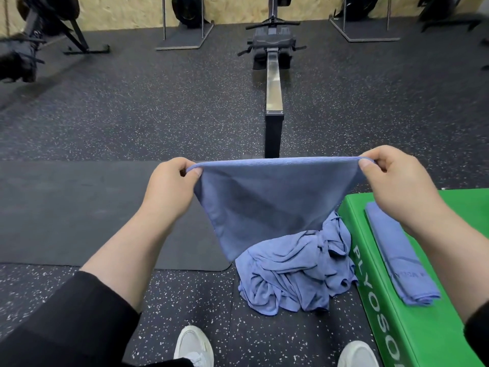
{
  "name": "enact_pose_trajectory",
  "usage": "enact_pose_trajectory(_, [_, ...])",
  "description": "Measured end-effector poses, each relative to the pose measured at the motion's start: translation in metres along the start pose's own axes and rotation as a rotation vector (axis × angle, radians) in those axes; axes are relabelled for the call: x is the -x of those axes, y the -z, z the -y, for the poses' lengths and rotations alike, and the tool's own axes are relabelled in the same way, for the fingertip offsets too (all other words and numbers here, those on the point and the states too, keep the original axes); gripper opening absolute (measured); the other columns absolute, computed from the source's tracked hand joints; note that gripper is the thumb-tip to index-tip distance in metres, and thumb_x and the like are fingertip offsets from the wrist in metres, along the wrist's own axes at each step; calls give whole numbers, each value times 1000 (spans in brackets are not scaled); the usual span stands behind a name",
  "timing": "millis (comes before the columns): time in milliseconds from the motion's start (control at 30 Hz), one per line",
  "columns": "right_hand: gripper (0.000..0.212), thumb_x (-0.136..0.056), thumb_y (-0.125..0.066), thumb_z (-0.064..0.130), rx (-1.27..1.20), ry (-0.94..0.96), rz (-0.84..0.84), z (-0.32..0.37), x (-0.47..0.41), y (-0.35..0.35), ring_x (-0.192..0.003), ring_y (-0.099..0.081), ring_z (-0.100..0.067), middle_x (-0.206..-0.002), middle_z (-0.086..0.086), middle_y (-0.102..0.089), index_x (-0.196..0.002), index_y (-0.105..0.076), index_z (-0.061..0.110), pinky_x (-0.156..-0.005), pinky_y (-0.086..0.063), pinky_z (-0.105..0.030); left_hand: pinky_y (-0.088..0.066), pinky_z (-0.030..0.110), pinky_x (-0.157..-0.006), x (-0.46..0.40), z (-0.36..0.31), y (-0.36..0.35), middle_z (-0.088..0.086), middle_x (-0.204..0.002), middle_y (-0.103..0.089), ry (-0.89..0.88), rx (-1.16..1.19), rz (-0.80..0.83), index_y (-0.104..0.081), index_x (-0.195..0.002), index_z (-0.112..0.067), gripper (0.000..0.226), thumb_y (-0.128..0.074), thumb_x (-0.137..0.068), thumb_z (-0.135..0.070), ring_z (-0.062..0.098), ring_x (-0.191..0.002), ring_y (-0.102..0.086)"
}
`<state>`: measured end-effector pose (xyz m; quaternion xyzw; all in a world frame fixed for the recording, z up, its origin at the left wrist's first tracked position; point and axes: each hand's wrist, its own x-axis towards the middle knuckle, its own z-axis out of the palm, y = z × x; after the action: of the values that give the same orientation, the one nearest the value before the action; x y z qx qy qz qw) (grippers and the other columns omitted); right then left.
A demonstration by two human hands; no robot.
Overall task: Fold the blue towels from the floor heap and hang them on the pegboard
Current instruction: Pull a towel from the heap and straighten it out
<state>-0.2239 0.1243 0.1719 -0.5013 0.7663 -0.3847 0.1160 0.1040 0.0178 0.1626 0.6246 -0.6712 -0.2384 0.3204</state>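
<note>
- Covering the whole scene is a dark speckled rubber gym floor (132,115), with a plain black rectangular mat (79,207) laid on it at the left.
- A black rowing machine with a long silver rail (274,75) stretches away from the person up the middle of the view.
- A bright green padded box with white lettering (412,327) sits at the right, just beside the heap.
- A blue cloth towel held up flat (264,202) hangs taut between both hands, its lower corner dangling over the heap.
- A crumpled heap of blue towels (296,274) lies on the floor, touching the green box's side.
- A folded blue towel in a long narrow strip (399,255) rests on top of the green box.
- The left hand (169,186) pinches the towel's upper left corner between thumb and fingers.
- The right hand (399,178) pinches the upper right corner the same way.
- Two white shoes (194,345) show at the bottom edge.
</note>
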Motion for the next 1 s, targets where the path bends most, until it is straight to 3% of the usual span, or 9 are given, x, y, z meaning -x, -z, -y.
enact_pose_trajectory(67, [15,-101,-52,23,-22,-24,-2,4,1,0,-76,-53,-20,-80,7,-63,-97,-65,18,-68,-34,-33,-44,35,-59,-1,2,-2,-2,-72,-58,52,117,2,-64,-80,-13,21,-61,-98,-24,16,-65,-47])
enact_pose_trajectory(167, [17,-95,-52,24,-137,-78,-15,7,0,-2,-70,-52,-16,-75,6,-61,-89,-65,16,-67,-41,-37,-59,44,-79,-1,-2,-4,4,-77,-61,165,402,10,-63,-83,-6,25,-66,-96,-28,18,-72,-54])
enact_pose_trajectory(267, [20,-82,-51,30,-320,-158,7,7,-1,-6,-73,-51,-17,-71,7,-59,-83,-66,17,-77,-54,-52,-57,33,-62,5,-11,-13,4,-73,-61,295,658,74,-59,-83,-14,19,-68,-96,-24,18,-65,-58])
enact_pose_trajectory(367, [16,-84,-55,25,-451,-201,77,9,0,-10,-72,-49,-18,-71,2,-56,-76,-68,20,-69,-50,-46,-48,28,-56,12,-19,-25,2,-67,-60,388,760,96,-58,-78,-18,22,-72,-93,-25,18,-59,-54])
enact_pose_trajectory(500, [26,-97,-56,9,-568,-263,214,12,3,-21,-72,-57,-21,-75,-8,-63,-74,-68,14,-57,-54,-29,-45,28,-59,18,-32,-40,2,-67,-61,406,806,118,-62,-73,-19,22,-73,-92,-23,17,-61,-53])
enact_pose_trajectory(633, [24,-100,-57,9,-606,-302,296,23,11,-32,-75,-67,-22,-82,-13,-72,-82,-72,9,-59,-59,-26,-47,25,-56,29,-50,-51,0,-65,-64,359,827,128,-67,-76,-16,18,-67,-94,-14,15,-60,-55])
enact_pose_trajectory(767, [25,-99,-58,15,-516,-245,269,27,11,-37,-78,-70,-21,-89,-14,-76,-81,-76,15,-71,-61,-37,-47,28,-61,27,-56,-50,-1,-66,-63,295,794,16,-67,-71,-17,21,-66,-92,-14,14,-64,-54])
enact_pose_trajectory(900, [21,-95,-56,19,-428,-205,122,21,5,-32,-70,-63,-13,-74,1,-72,-85,-74,24,-80,-61,-49,-38,30,-64,13,-45,-38,-3,-70,-57,202,640,-128,-69,-82,-13,15,-63,-94,-21,11,-64,-44])
enact_pose_trajectory(1000, [20,-85,-57,31,-440,-233,73,18,2,-23,-73,-61,-19,-81,-11,-73,-87,-74,21,-83,-57,-61,-36,31,-66,5,-34,-27,-2,-71,-52,229,651,-248,-67,-82,-14,15,-62,-94,-20,13,-67,-41])
